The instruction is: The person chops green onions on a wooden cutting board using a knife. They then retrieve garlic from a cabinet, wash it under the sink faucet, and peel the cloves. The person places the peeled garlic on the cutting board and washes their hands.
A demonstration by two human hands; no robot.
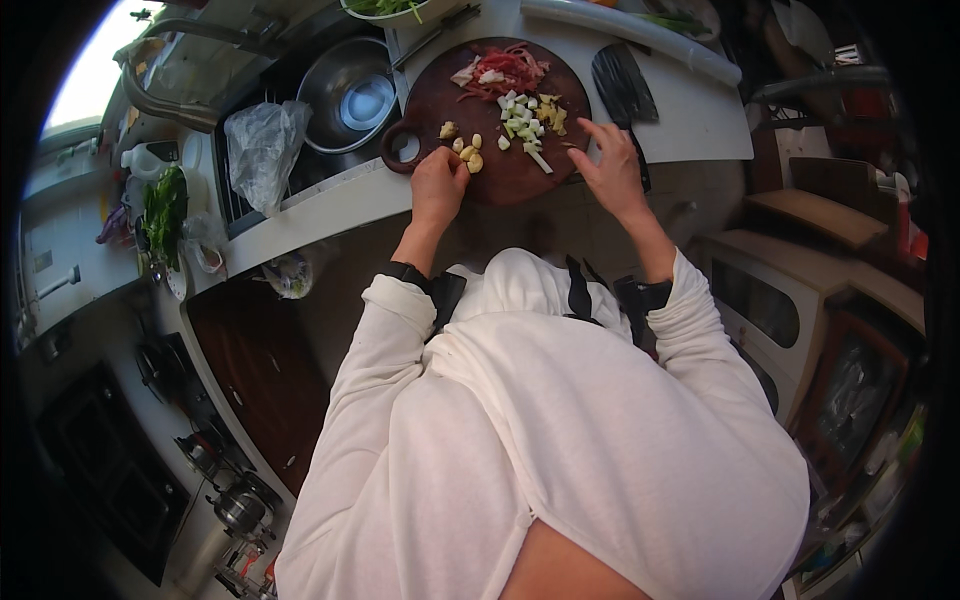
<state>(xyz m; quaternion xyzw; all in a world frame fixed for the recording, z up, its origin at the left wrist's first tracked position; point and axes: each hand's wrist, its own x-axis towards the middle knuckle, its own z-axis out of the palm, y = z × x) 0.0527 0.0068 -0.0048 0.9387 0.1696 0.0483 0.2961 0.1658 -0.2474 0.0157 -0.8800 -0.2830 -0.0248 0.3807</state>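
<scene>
A round dark wooden cutting board (480, 184) lies on the counter edge, its ring handle to the left. On it are shredded red meat (510, 69), chopped white-green scallion pieces (519, 116), yellowish chopped ginger or similar (553, 114) and several peeled garlic cloves (471, 154). My left hand (439, 184) is at the garlic with fingertips pinched together; whether a clove is between them is hidden. My right hand (611, 161) stays by the board's right edge, thumb and fingers apart, holding nothing. A black-handled cleaver or spatula (626, 86) lies to the right of the board.
Left of the board, a metal bowl (315, 105) stands in the sink beside a crumpled plastic bag (264, 150) and a faucet (169, 105). A long plastic-wrap roll (637, 37) and a bowl of greens (390, 9) are at the back. Leafy greens (165, 214) lie far left.
</scene>
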